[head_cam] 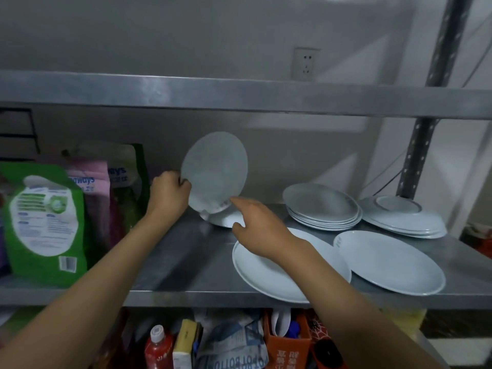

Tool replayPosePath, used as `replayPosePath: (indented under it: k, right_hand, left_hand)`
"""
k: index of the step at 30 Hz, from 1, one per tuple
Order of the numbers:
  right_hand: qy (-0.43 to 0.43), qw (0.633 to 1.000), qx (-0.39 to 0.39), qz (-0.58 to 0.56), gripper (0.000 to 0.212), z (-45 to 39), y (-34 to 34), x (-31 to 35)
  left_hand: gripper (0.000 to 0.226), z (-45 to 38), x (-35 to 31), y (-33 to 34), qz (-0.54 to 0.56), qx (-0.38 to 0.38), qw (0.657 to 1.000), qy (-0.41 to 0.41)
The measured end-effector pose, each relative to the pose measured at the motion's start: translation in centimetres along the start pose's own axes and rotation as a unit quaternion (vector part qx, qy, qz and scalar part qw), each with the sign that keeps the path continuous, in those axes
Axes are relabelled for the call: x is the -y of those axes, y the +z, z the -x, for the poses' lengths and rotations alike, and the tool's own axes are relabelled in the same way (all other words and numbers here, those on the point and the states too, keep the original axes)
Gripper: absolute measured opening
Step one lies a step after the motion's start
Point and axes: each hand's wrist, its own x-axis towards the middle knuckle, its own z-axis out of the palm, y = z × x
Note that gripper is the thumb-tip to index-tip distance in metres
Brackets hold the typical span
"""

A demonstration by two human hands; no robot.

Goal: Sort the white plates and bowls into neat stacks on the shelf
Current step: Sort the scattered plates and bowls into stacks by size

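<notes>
Both bare forearms reach up and forward onto the steel shelf (186, 262). The left hand (169, 194) is raised at the back of the shelf, wrist bent slightly, its fingers closed around the left rim of a white plate (215, 169), which it holds tilted nearly upright with its face toward the camera. The lower edge of that plate sits just over a white dish (226, 219) lying on the shelf; whether they touch cannot be told. The right hand (255, 227) stretches in from the lower right, palm down, index finger pointing toward the tilted plate's lower rim and thumb spread toward the dish below; its fingers are apart and grip nothing. The right forearm crosses over a large white plate (266, 272) at the shelf's front edge. Beside it to the right lies another large plate (391, 262). Behind these stand a stack of plates (323, 209) and, further right, a second stack (404, 217). Green detergent pouches (45, 222) stand at the left.
</notes>
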Motion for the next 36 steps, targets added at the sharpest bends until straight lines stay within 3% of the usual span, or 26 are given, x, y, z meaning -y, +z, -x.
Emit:
replayPosePath:
  k: [2, 6, 9, 14, 17, 21, 27, 29, 32, 36]
  right_hand:
    - [-0.012, 1.000, -0.015, 0.021, 0.056, 0.2, 0.0, -0.5]
    - [-0.025, 0.993, -0.075, 0.085, 0.059, 1.1, -0.1, -2.3]
    - [-0.021, 0.986, -0.118, 0.116, 0.050, 2.6, -1.3, -3.5]
    - [-0.011, 0.978, -0.128, 0.166, 0.053, 5.8, -3.6, -6.5]
    - [0.009, 0.975, -0.153, 0.163, 0.048, 8.0, -5.0, -8.4]
    - [0.056, 0.972, -0.162, 0.161, 0.042, 11.3, -6.7, -10.4]
    - [0.113, 0.964, -0.107, 0.214, 0.045, 16.0, -7.4, -14.8]
    - [0.140, 0.964, -0.074, 0.215, 0.046, 17.0, -7.9, -15.6]
    - [0.160, 0.957, -0.062, 0.234, 0.044, 18.5, -8.5, -16.2]
    - [0.185, 0.951, -0.072, 0.239, 0.037, 20.4, -8.9, -17.2]
  left_hand:
    - [0.019, 0.8, -1.3, 0.3, 0.138, 0.030, 0.988, -0.062]
    - [0.017, 2.9, -4.6, 1.1, 0.365, 0.105, 0.911, -0.161]
    - [0.010, 3.8, -5.9, 2.0, 0.415, 0.166, 0.876, -0.182]
    - [0.010, 5.4, -8.2, 4.5, 0.439, 0.235, 0.849, -0.176]
    - [0.027, 6.5, -9.7, 5.9, 0.419, 0.301, 0.841, -0.164]
    - [0.044, 8.0, -10.8, 7.5, 0.338, 0.368, 0.858, -0.121]
    - [0.028, 9.7, -11.0, 9.9, 0.236, 0.344, 0.908, -0.022]
    - [0.031, 9.9, -11.0, 10.2, 0.187, 0.342, 0.920, 0.033]
    - [0.057, 10.0, -11.3, 10.5, 0.093, 0.333, 0.929, 0.129]
    - [0.045, 11.0, -12.1, 11.1, 0.056, 0.329, 0.929, 0.158]
